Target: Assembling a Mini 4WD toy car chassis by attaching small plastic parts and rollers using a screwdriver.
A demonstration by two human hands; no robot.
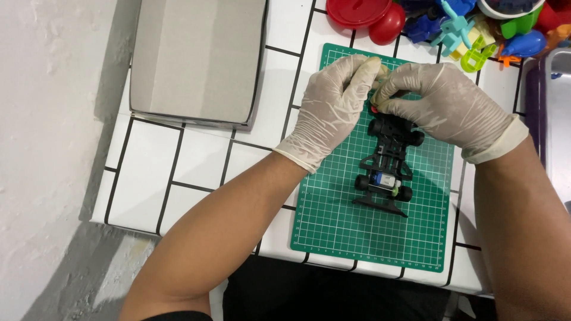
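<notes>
White tiled table [196,160] with black grout lines. On it: green cutting mat [357,232] with a black toy car frame [388,166] resting on it, grey cardboard box [196,56] at the left, pile of coloured plastic toys [470,24] at the top right.

Both hands wear thin, translucent whitish disposable gloves, left hand [329,107] and right hand [453,107], wrinkled, cuffs bunched at the wrists; forearms bare, no sleeves.

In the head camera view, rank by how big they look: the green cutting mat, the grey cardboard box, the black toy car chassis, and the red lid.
1. Green cutting mat
2. Grey cardboard box, cropped by the frame edge, so unsure against the mat
3. Black toy car chassis
4. Red lid, also cropped
</notes>
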